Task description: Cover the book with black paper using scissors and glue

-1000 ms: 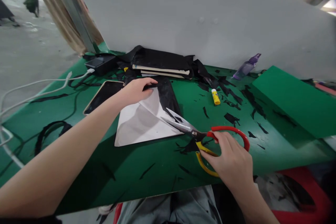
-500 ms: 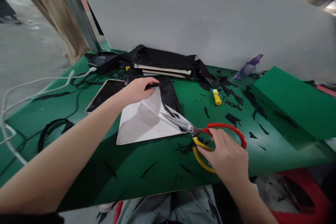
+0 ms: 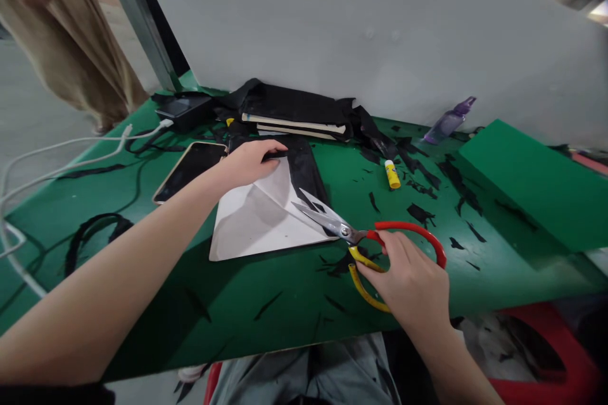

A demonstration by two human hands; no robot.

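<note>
My left hand (image 3: pixel 249 161) presses down on the far corner of a folded white sheet (image 3: pixel 259 218) with black backing that lies on the green table (image 3: pixel 285 304). My right hand (image 3: pixel 411 281) grips the red and yellow handles of a pair of scissors (image 3: pixel 354 237). The steel blades point left and rest at the sheet's right edge, nearly closed. A black strip (image 3: pixel 304 171) runs under the sheet toward the back.
A phone (image 3: pixel 190 168) lies left of my left hand, with white cables (image 3: pixel 61 158) and black cords beyond. Black-covered books (image 3: pixel 294 114), a glue stick (image 3: pixel 392 175), a purple spray bottle (image 3: pixel 446 120), a green block (image 3: pixel 532 183) and black scraps sit behind. A person in beige stands far left.
The scissors and my right hand have shifted slightly left and up toward the sheet. My left hand stays put. The person at the far left has come closer.
</note>
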